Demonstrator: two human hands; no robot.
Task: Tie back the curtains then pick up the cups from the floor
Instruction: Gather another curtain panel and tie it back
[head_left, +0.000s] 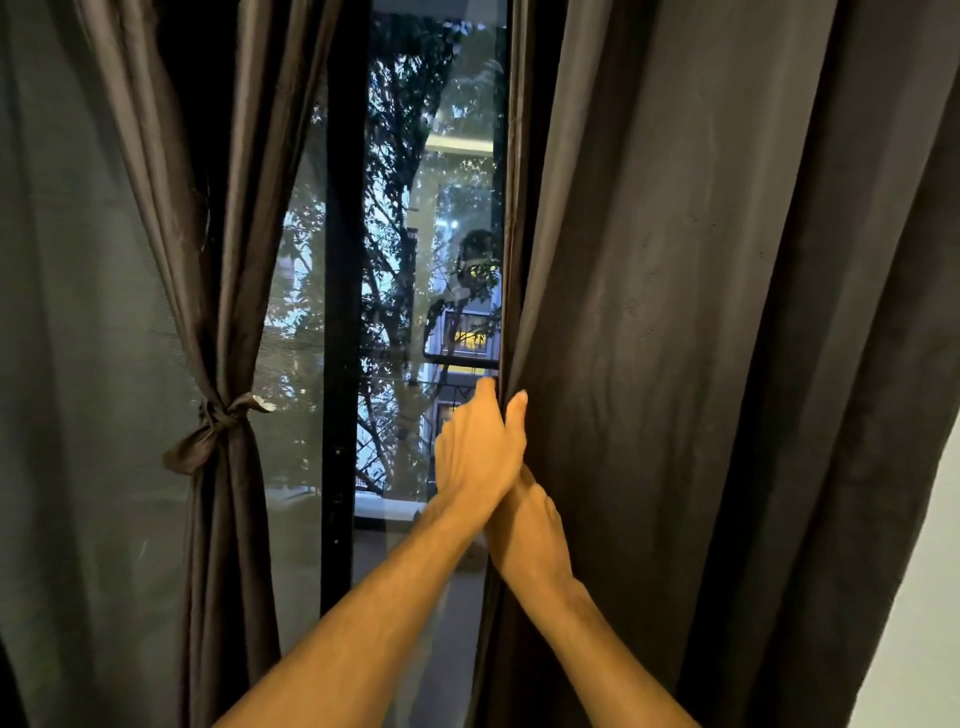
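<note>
Dusk window (415, 260) ahead. Left curtain (228, 260) tied back (knotted sash (218, 426)). My left grip (480, 447) and right grip (524, 525) both clamped on right curtain (701, 312) edge.

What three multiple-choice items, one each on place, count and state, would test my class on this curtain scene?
1. Where are both hands?
A. on the tied left curtain
B. at the right curtain's inner edge
C. on the floor

2. How many curtains are tied back?
A. none
B. one
C. two

3. The right curtain is
A. hanging loose
B. knotted
C. taken down

Key: 1 B, fingers grip that edge beside the window; 2 B, only the left curtain has a tie; 3 A, it hangs untied.
</note>
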